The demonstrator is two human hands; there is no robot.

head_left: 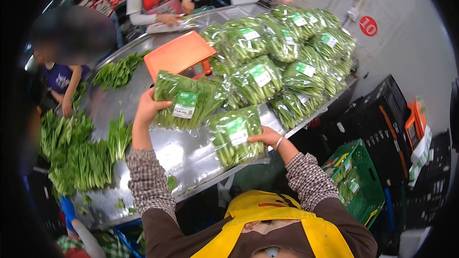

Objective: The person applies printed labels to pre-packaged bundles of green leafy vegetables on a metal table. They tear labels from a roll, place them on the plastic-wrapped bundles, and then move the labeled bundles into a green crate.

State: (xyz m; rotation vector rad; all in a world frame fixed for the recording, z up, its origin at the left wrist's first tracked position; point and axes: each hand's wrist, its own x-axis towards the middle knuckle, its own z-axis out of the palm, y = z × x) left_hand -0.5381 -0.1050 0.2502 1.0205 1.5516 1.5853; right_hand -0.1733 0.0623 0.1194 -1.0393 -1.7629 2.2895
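My left hand (152,105) grips the left edge of a clear bag of leafy greens (203,96), thumb on its front beside a green-and-white label. Lower and to the right, my right hand (269,136) is closed on the right side of another bag of greens (228,148), thumb over its label. Both bags are held up above the near part of the metal table (165,155), their inner sides close together. Behind them a heap of similar bagged greens (260,79) covers the table's right part. My fingers behind the bags are hidden.
An orange scale (179,55) stands behind the left bag. Loose greens (88,167) lie at left. On the right, a green crate (366,181) holds bagged greens near black crates (377,114). Co-workers stand at the far side (158,0) and left (62,79); another's blue-gloved arm shows lower left.
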